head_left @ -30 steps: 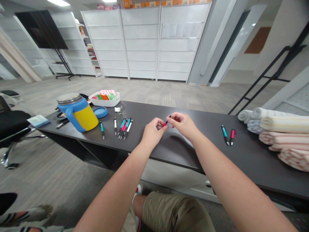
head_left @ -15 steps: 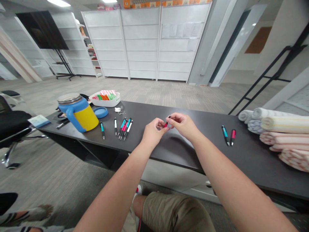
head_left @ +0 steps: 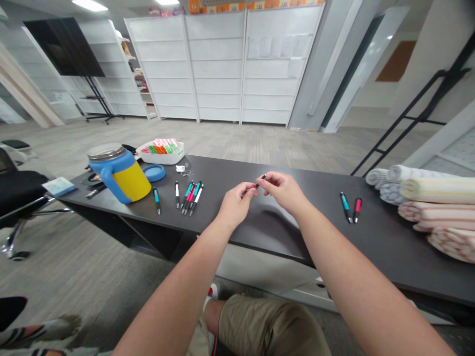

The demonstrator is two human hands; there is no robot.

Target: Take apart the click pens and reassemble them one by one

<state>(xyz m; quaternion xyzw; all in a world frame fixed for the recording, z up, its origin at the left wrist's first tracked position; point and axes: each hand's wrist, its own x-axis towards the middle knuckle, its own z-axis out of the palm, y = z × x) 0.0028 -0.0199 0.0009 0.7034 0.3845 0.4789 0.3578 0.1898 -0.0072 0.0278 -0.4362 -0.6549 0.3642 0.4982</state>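
Over the dark desk [head_left: 218, 170], both hands meet at a red and black pen [head_left: 256, 186]. My left hand [head_left: 236, 201] is closed on its red part, which the fingers mostly hide. The fingertips of my right hand [head_left: 280, 190] pinch the pen's black end, which points up and to the right. Left of my hands lies a cluster of several pens [head_left: 192, 198] in teal, red and white, with a white pen [head_left: 177, 194] and a teal pen [head_left: 157, 201] apart from it. Farther right lie another teal pen [head_left: 346, 206] and a red pen [head_left: 357, 210].
A big blue and yellow mug [head_left: 135, 180] stands at the left, near a blue lid [head_left: 154, 172] and a white basket [head_left: 168, 157] of coloured packets. White earphones [head_left: 180, 168] lie beside these. Rolled towels [head_left: 434, 198] are stacked on the right.
The pen between my hands has tilted, and less of its red part shows. My fingers have shifted slightly around it. The pens on the desk stay where they were.
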